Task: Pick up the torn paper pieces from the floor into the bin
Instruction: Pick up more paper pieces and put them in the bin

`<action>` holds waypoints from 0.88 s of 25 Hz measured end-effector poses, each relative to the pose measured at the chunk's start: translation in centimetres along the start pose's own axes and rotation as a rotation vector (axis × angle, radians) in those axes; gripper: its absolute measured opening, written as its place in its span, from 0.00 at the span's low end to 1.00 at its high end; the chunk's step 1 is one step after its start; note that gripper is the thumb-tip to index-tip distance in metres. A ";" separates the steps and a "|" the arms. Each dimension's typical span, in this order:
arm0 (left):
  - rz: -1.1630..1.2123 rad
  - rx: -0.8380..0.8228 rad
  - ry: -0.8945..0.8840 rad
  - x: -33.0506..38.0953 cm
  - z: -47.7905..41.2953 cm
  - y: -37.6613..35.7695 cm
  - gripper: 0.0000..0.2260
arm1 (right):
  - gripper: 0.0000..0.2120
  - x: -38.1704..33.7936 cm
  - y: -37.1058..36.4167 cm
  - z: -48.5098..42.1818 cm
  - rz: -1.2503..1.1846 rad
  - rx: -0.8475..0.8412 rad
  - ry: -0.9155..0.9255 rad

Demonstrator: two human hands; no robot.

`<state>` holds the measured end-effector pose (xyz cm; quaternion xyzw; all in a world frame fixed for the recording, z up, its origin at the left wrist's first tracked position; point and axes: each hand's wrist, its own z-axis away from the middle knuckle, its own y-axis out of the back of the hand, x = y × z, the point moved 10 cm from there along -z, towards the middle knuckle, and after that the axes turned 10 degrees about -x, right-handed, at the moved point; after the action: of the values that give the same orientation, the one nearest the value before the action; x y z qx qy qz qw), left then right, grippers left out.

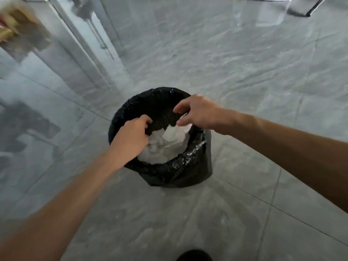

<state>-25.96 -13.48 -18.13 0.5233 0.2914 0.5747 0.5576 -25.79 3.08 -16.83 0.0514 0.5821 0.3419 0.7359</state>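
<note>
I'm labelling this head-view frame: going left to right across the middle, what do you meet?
Bare floor → left hand → white paper in the bin → right hand → bare floor again.

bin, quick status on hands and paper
Both hands over bin: left hand curled, right hand dropping paper. Floor shows no scraps. Nothing blocking.

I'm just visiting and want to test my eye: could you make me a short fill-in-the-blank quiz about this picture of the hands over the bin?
1. The bin is lined with a bag coloured ____.
2. Both hands, left hand and right hand, are above the bin's ____.
3. The paper pieces seen inside the bin are coloured ____.
4. The bin stands on a grey tiled ____.

Missing words: black; opening; white; floor
</note>
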 end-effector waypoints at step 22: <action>-0.200 -0.684 -0.888 47.6 5.7 -21.9 0.16 | 0.07 38.4 8.5 43.1 0.016 0.425 -0.797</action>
<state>-5.29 34.70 -23.49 0.4740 -0.1257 0.3055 0.8162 12.29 45.12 -30.71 0.3334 0.3103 0.1739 0.8731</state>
